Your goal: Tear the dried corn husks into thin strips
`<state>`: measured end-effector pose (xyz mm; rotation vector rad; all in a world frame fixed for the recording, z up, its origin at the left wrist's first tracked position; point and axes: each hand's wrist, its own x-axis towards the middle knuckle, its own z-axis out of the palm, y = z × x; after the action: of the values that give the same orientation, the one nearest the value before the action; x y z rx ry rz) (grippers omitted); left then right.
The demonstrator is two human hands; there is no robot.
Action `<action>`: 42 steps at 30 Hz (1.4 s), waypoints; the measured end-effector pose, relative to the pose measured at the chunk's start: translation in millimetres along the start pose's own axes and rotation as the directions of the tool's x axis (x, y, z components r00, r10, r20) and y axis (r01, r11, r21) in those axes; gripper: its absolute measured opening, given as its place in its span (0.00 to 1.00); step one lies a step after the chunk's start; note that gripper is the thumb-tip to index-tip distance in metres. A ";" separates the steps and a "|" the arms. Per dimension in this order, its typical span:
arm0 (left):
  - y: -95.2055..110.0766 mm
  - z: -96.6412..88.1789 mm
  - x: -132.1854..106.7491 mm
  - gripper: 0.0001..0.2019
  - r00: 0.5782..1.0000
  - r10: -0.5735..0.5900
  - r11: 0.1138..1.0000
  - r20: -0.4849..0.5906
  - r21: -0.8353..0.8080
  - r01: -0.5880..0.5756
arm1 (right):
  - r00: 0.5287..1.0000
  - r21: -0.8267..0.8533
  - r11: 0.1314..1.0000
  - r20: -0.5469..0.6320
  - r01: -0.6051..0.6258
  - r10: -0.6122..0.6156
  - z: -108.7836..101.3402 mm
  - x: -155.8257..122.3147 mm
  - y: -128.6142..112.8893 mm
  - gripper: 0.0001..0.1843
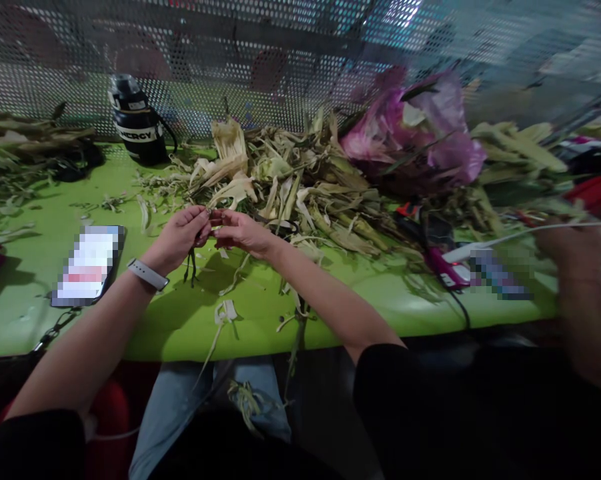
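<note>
My left hand (186,230) is closed over the green table, and dark, thin strands (192,267) hang down from its fingers. Opposite it, my right hand (243,232) is pinched, its fingertips meeting those of the left. Whatever lies between the fingertips is small and mostly hidden. Just beyond both hands spreads a heap of dry corn husks (330,207), with a pale, curled husk (235,190) close behind the fingers. Torn husk strips (225,312) lie on the table in front of me.
A phone (87,263) lies left of my arm, and a dark bottle (137,127) stands behind. A pink plastic bag (420,137) sits on the husks near a perforated metal screen (260,67). Another person's arm (585,287) reaches in at right, near a second phone (500,273) and white cable (540,230).
</note>
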<state>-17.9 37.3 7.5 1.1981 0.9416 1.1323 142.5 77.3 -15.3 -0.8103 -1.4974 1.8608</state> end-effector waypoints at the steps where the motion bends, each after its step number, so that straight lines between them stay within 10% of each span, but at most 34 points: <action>1: 0.1 0.1 -0.1 0.15 1.000 -0.021 0.999 0.002 -0.029 0.021 | 1.000 0.021 1.000 0.011 -0.006 0.006 -0.5 0.4 0.9 0.19; 12: 6.7 -1.3 -3.6 0.11 0.983 -0.162 0.922 0.091 -0.340 0.183 | 0.969 -0.007 0.979 -0.140 0.203 -0.202 -7.6 8.5 14.6 0.23; 18: 9.1 1.2 -4.7 0.13 0.968 -0.216 0.849 0.131 -0.465 0.252 | 0.992 0.107 0.987 0.025 0.121 -0.124 -6.0 6.8 16.3 0.25; 26: 10.7 -6.2 0.8 0.14 0.977 -0.199 0.803 0.079 -0.559 0.209 | 0.981 -0.272 0.943 0.043 0.191 -0.187 -8.3 2.5 9.8 0.23; 42: -4.1 -2.8 3.4 0.09 0.976 -0.112 0.958 -0.188 -0.281 0.056 | 0.908 -0.616 0.748 -0.124 0.247 -0.401 -13.8 -2.4 5.5 0.23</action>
<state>-19.3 41.2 3.2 0.8222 0.9435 1.2865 154.2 82.8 -22.9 -0.9357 -1.9294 0.9824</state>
